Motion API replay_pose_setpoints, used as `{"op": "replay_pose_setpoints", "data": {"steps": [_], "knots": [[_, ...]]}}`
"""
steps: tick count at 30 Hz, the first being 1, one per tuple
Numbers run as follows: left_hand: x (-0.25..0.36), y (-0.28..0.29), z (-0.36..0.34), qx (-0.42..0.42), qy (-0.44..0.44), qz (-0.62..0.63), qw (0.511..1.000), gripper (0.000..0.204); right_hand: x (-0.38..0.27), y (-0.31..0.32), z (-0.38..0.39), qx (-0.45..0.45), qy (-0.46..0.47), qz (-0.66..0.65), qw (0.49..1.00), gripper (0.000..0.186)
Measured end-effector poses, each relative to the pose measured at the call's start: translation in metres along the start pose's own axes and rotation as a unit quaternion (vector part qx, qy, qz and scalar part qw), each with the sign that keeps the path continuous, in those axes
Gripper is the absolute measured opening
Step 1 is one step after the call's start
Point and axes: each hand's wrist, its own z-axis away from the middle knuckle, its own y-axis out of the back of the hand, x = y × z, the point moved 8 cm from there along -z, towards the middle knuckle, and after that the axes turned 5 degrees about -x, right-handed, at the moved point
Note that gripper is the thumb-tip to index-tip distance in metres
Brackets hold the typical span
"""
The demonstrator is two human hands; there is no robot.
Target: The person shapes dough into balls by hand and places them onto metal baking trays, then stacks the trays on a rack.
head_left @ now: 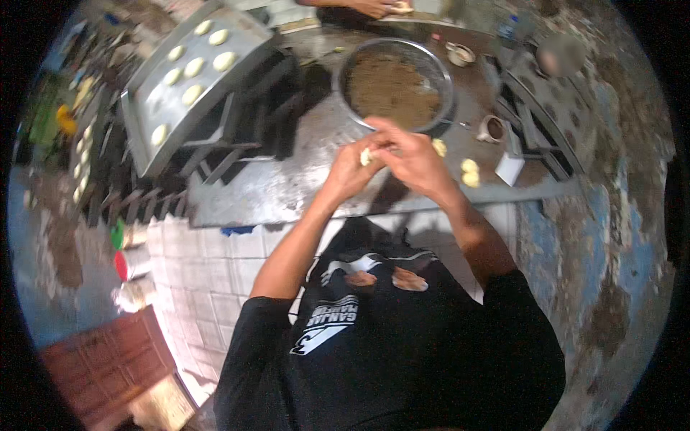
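Note:
My left hand [351,169] is closed around a small piece of pale dough [366,156] in front of the bowl. Over it bends my right hand [417,159], its thumb and fingers pressed against the same piece, partly hiding it. Just beyond both hands sits a wide metal bowl [343,100] with a crumbly brown filling [392,82] inside. Small yellowish dough pieces [470,172] lie on the table to the right of my right hand, and another dough piece [439,147] is right beside it.
At the far left, a metal tray [154,97] with several pale dough rounds rests on a stand. To the right on the metal table [309,172] are a brown-filled cup [491,129], another cup [460,54] and a white card [509,169]. Across the table shows another person's hand [374,7].

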Motion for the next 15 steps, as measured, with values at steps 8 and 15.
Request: {"op": "replay_pose_setpoints", "data": {"steps": [8, 15], "knots": [[0.041, 0.046, 0.071, 0.108, 0.088, 0.010, 0.990, 0.053, 0.018, -0.030, -0.021, -0.093, -0.019, -0.264, 0.960, 0.062], [0.016, 0.119, 0.107, 0.168, -0.019, 0.127, 0.977, 0.047, -0.080, -0.093, -0.070, -0.050, 0.106, -0.067, 0.991, 0.044]]}}
